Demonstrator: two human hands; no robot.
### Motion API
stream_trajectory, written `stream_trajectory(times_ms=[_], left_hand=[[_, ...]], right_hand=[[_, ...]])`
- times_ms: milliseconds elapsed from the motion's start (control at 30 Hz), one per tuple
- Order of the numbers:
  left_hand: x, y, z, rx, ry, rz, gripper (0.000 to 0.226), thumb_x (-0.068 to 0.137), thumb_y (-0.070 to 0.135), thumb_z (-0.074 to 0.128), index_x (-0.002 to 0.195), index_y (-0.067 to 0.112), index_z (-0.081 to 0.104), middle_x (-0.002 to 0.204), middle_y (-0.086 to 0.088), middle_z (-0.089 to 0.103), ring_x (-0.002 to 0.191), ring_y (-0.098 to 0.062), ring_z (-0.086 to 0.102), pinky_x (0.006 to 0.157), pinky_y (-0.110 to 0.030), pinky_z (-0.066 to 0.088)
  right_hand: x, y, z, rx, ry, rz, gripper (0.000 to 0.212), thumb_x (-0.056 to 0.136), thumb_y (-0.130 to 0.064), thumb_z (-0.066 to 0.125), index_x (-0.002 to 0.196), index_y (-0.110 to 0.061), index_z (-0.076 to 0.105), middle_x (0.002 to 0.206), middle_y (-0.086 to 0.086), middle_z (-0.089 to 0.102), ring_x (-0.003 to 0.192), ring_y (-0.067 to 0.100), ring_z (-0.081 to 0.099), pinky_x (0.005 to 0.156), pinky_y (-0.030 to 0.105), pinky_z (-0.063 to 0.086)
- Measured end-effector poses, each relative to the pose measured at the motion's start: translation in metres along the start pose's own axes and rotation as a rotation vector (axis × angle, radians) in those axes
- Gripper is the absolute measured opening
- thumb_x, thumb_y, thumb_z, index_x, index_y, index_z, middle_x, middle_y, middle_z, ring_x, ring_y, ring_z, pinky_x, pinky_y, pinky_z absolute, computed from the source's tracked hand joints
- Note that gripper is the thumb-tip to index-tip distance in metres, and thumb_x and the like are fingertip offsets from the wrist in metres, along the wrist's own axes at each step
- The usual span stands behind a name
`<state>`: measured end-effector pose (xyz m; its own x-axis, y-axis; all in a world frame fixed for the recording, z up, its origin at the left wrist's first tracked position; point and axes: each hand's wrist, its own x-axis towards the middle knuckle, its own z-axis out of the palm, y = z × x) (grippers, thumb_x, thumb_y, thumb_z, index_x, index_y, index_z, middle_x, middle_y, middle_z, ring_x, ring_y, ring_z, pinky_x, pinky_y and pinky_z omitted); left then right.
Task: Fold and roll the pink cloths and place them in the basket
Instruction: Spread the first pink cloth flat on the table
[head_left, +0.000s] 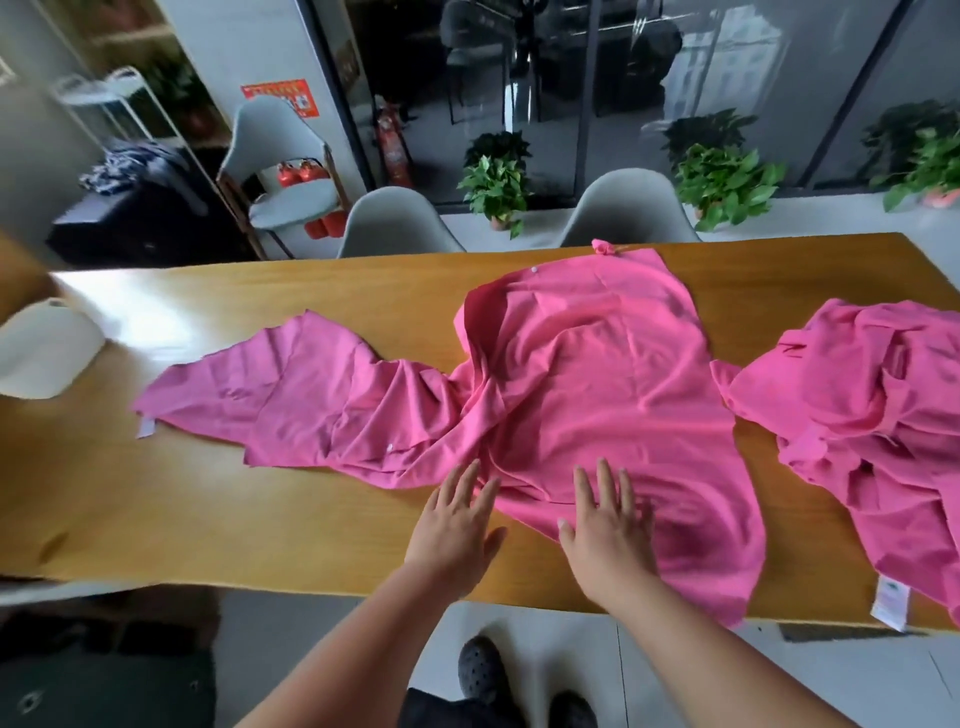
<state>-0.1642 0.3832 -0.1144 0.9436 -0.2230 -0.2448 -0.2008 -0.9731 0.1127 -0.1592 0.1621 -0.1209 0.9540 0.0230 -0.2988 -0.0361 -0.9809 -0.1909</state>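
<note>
— So, where do we find the hands?

— Both are low in the centre of the frame. The right hand (608, 525) lies flat, fingers straight and spread, pressing on the near part of the middle pink cloth (597, 384). The left hand (457, 525) is flat too, gripping nothing. Its palm is over the bare counter (156, 519) and its fingertips touch that cloth's left edge.

— And the other cloths?

— We see a second pink cloth (291, 395) spread left of centre, meeting the middle one in a bunch of folds. We cannot tell which lies on top. A third pink cloth (878, 415) sits crumpled at the right edge.

— The basket?

— We see the white basket (47, 353) on the counter at the left edge, well apart from the cloths. Two grey chairs (400, 223) stand behind the counter.
</note>
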Motion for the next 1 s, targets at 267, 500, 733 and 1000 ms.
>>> stream_trajectory(times_ms=[267,500,733,1000], left_hand=[[-0.031,-0.092,-0.023,-0.037,0.098,-0.183,0.077,0.106,0.059,0.040,0.168,0.032,0.002,0.176,-0.005,-0.003,0.162,-0.027,-0.008,0.130,-0.047,0.009],[-0.047,-0.221,-0.031,-0.049,0.082,-0.244,0.074,0.107,0.054,0.044,0.167,0.024,0.012,0.176,-0.009,-0.003,0.162,-0.032,-0.005,0.131,-0.049,0.012],[-0.061,-0.355,-0.032,-0.060,0.050,-0.251,0.067,0.106,0.042,0.050,0.163,0.021,0.023,0.175,-0.009,0.010,0.162,-0.030,0.003,0.129,-0.046,0.018],[-0.054,-0.436,-0.022,-0.210,-0.047,-0.241,0.062,0.105,0.027,0.050,0.162,0.024,0.027,0.170,0.003,0.026,0.157,-0.025,0.022,0.123,-0.042,0.030]], right_hand=[[0.021,-0.120,-0.010,-0.030,0.000,-0.304,0.070,0.106,-0.056,0.036,0.167,-0.030,0.010,0.175,0.000,-0.005,0.161,0.028,-0.006,0.128,0.056,0.011],[0.052,-0.260,0.001,-0.109,-0.068,-0.495,0.063,0.108,-0.052,0.038,0.164,-0.030,0.021,0.175,-0.001,-0.001,0.161,0.029,-0.003,0.129,0.056,0.010],[0.065,-0.402,0.030,-0.259,-0.217,-0.622,0.056,0.108,-0.051,0.041,0.161,-0.033,0.033,0.176,-0.001,0.000,0.161,0.029,-0.003,0.129,0.052,0.004],[0.087,-0.461,0.070,-0.488,-0.286,-0.568,0.062,0.107,-0.027,0.044,0.165,-0.027,0.024,0.175,0.003,-0.006,0.161,0.031,0.000,0.128,0.056,0.007]])
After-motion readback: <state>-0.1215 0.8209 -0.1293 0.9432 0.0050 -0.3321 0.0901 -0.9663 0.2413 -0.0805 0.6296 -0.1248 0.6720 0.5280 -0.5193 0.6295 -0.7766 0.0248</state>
